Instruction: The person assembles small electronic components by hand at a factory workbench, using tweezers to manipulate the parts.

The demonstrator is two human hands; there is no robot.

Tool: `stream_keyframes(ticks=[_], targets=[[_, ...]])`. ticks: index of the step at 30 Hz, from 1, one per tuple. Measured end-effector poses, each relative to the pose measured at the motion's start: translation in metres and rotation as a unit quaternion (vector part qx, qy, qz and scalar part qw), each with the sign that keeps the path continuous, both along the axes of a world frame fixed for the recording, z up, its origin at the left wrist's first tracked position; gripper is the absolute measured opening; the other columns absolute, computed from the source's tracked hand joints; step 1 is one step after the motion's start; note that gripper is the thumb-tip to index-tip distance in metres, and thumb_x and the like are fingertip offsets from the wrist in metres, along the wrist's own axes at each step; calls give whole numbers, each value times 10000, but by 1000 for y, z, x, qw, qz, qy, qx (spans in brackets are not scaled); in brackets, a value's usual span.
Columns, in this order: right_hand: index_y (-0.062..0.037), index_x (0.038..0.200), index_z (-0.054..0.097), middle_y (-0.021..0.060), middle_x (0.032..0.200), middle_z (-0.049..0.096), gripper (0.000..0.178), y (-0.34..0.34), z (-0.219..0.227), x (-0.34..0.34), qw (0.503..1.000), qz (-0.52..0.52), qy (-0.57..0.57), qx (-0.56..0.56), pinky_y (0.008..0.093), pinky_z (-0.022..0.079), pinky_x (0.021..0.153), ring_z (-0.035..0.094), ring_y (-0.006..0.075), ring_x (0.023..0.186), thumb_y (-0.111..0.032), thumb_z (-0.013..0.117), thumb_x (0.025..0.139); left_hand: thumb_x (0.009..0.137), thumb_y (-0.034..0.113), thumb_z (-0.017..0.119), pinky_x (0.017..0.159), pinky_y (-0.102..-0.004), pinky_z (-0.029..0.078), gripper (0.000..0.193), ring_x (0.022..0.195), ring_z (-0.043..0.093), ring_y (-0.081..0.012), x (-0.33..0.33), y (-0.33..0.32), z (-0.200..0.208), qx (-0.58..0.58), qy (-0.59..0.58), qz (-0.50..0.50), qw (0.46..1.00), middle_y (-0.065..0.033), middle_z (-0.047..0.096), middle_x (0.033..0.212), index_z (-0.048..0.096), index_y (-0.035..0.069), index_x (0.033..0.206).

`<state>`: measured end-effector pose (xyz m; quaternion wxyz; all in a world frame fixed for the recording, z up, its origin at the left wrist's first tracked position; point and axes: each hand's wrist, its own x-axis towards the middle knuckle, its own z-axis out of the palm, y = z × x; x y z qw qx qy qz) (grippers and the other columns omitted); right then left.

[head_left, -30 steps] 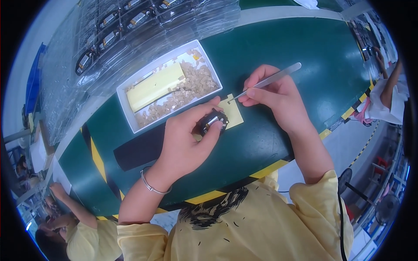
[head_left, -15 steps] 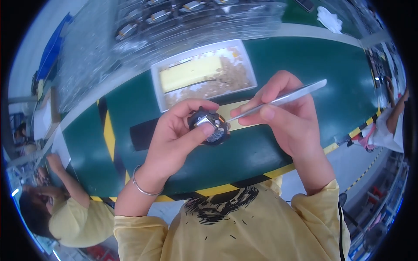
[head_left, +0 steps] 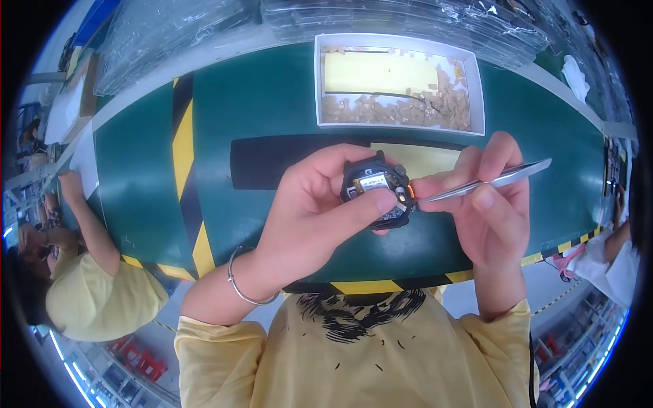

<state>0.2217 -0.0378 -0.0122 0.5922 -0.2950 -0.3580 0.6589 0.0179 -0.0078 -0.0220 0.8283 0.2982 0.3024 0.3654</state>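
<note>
Round and black, an opened watch case (head_left: 376, 188) with a silver battery and small parts inside is gripped by my left hand (head_left: 320, 211), the thumb pressing across its inner face. Silver tweezers (head_left: 503, 179) lie between the thumb and fingers of my right hand (head_left: 493, 211). Their tips reach the right edge of the case, beside a small orange part, and my right fingertip is close to that edge too. Whether the tips pinch anything is too small to see. Behind the hands lies a black strip (head_left: 262, 163) with a pale yellow sheet (head_left: 422, 158) on it.
A white box (head_left: 401, 124) holds a yellow block and many small tan pieces beyond my hands. Clear plastic trays (head_left: 401, 19) stand at the back. Striped tape (head_left: 183, 143) crosses the green table (head_left: 139, 204). Another person (head_left: 102, 285) sits at the left.
My view has swung, so the box and table sit differently in it. The tweezer tips and my right fingers have come closer to the case's right edge. Both hands keep their holds.
</note>
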Motion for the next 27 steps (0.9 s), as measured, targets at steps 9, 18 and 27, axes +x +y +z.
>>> stream_keyframes(ticks=[9,18,27], targets=[[-61,946,406,186,910,612,151,-5,-3,0,1000,-12,-26,1,460,586,816,641,417,979,-33,545,894,864,-23,636,686,-245,547,258,833,640,-126,0,-2,1,8,3,-5,1000,-106,666,977,563,-25,1112],[-68,927,412,181,916,626,173,-7,-3,0,1000,-12,-17,-14,435,590,796,657,384,959,-35,576,881,852,-5,657,671,-230,538,240,790,638,-112,-2,-2,6,11,44,-27,999,-99,676,941,599,-43,1083],[-60,923,412,190,917,623,175,-8,-2,-2,1000,-19,-9,-14,435,592,795,654,392,962,-32,578,879,836,106,664,589,-301,521,240,777,680,-250,0,-3,10,13,101,-28,994,-129,659,916,603,-10,1036]])
